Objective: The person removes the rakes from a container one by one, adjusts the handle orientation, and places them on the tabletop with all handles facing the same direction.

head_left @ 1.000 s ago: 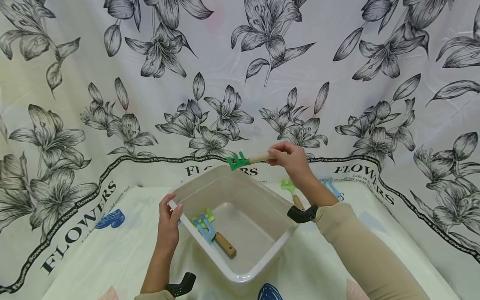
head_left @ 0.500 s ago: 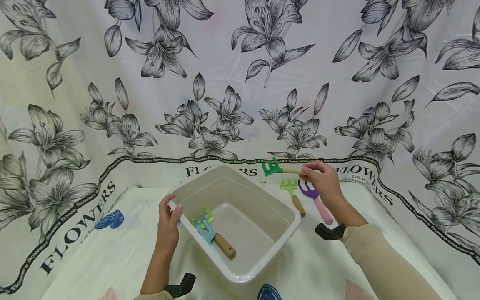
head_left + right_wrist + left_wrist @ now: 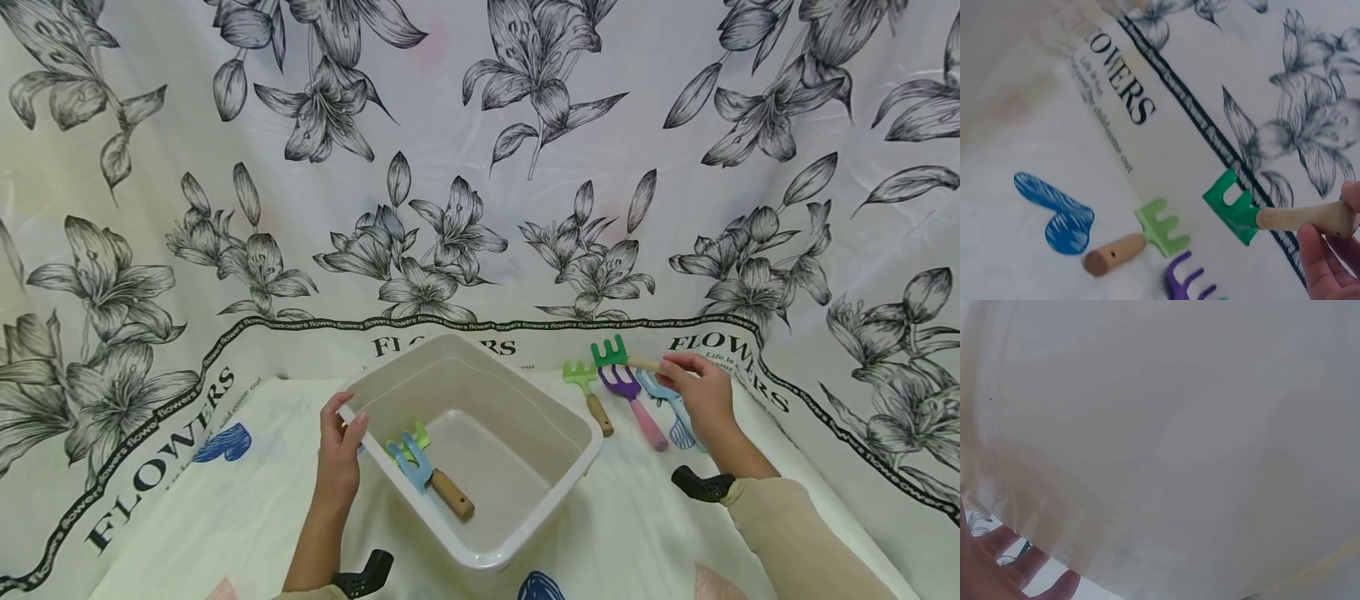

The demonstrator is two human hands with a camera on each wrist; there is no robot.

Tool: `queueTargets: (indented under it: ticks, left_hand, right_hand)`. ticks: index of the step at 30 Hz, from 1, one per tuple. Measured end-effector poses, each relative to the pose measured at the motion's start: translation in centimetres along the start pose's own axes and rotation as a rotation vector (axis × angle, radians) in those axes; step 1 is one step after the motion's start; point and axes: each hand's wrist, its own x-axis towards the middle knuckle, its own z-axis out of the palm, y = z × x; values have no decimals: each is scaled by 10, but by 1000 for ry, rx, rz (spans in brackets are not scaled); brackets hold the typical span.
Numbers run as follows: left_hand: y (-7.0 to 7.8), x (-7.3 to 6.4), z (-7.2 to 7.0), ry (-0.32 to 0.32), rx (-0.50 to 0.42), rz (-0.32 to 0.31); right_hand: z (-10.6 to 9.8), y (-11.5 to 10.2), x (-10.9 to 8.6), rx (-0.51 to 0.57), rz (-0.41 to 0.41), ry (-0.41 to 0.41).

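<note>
My right hand [image 3: 703, 395] pinches the end of the wooden handle of a dark green toy hand rake [image 3: 611, 353], held up with its tines pointing left. In the right wrist view the thumb and fingertips [image 3: 1319, 256] sit on that handle. At the left corner of a beige plastic basin [image 3: 510, 396], my left hand [image 3: 341, 450] grips the rim, thumb inside. The basin stands tilted. Inside it, a light blue hand fork [image 3: 442, 487] with a wooden handle lies over a light green rake [image 3: 418, 435]. The left wrist view shows mostly the basin's outer wall [image 3: 1179, 425].
Right of the basin lie a light green rake [image 3: 597, 410] with a wooden handle and a purple fork [image 3: 643, 421] with a pink handle. Beside them, light blue tools [image 3: 680, 429] are partly covered by the right hand. A flower-printed cloth [image 3: 480, 167] hangs behind.
My right hand has carried the dark green rake from above the basin's far rim to the right, over the tools on the cloth. My left hand and the basin stay put.
</note>
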Motion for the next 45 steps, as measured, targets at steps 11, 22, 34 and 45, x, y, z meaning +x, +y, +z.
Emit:
queueTargets:
  ticks: [11, 22, 34, 45]
  left_hand:
    - [-1, 0, -1, 3, -13, 17]
    - [-1, 1, -2, 3, -31, 29]
    - [1, -1, -1, 1, -27, 27]
    - [3, 1, -1, 2, -1, 0]
  right_hand:
    - [-37, 24, 6, -9, 109, 206]
    - [-68, 52, 12, -52, 183, 372]
    - [-94, 75, 6, -148, 248, 449]
    - [-113, 98, -2, -463, 256, 420]
